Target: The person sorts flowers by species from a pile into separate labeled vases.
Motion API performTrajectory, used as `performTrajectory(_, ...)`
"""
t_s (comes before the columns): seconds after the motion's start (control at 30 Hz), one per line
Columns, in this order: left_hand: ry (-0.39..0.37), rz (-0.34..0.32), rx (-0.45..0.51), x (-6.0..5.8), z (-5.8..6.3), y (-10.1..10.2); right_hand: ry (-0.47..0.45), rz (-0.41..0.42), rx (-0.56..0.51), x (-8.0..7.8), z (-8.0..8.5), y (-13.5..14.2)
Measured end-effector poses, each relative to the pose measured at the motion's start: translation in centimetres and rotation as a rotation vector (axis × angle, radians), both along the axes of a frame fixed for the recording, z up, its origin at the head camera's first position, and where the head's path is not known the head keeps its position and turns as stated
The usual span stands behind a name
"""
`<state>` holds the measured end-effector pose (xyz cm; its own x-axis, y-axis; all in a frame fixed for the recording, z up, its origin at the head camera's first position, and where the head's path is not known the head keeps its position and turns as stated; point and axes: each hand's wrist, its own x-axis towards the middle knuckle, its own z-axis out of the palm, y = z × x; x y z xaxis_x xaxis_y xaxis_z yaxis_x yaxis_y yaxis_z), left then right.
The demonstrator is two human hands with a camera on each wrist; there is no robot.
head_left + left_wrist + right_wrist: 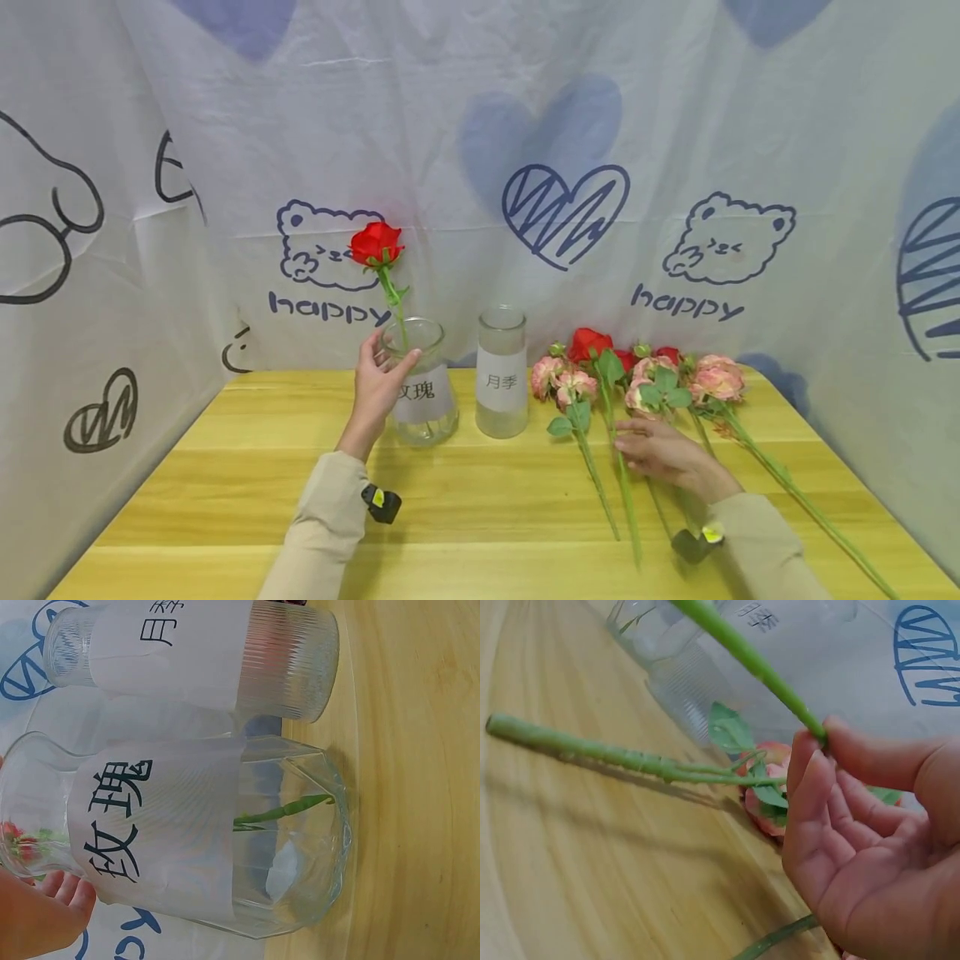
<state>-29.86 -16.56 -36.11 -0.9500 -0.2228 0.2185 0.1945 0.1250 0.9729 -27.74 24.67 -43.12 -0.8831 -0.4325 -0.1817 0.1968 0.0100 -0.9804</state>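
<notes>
My left hand holds the neck of a wide clear glass vase with a white paper label. One red rose stands in it, its stem end visible through the glass near the bottom. Between thumb and fingers, my right hand pinches a bright green stem. In the head view, this stem runs up to a red rose among the other flowers. A pink rose stem lies on the table beside that hand.
A narrower ribbed glass vase, also labelled, stands right of the wide one. Several pink roses and more red blooms lie on the wooden table, stems toward the front. A printed white cloth hangs behind the table.
</notes>
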Motion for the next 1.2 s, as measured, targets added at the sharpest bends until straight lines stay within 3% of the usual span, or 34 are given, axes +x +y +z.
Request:
performTrajectory(0.1, 0.004, 0.000, 0.003, 0.0, 0.0, 0.0, 0.012, 0.005, -0.065, 0.1, 0.2, 0.0)
performTrajectory(0.47, 0.000, -0.003, -0.004, 0.1, -0.1, 0.0, 0.155, -0.097, -0.133, 0.4, 1.3, -0.6)
performTrajectory(0.83, -0.001, -0.001, -0.012, 0.1, 0.0, 0.0, 0.167, -0.362, -0.203, 0.3, 2.6, -1.5)
performTrajectory(1.2, -0.001, -0.006, -0.017, 0.1, 0.0, 0.0, 0.203, -0.383, -0.332, 0.1, 3.8, -1.9)
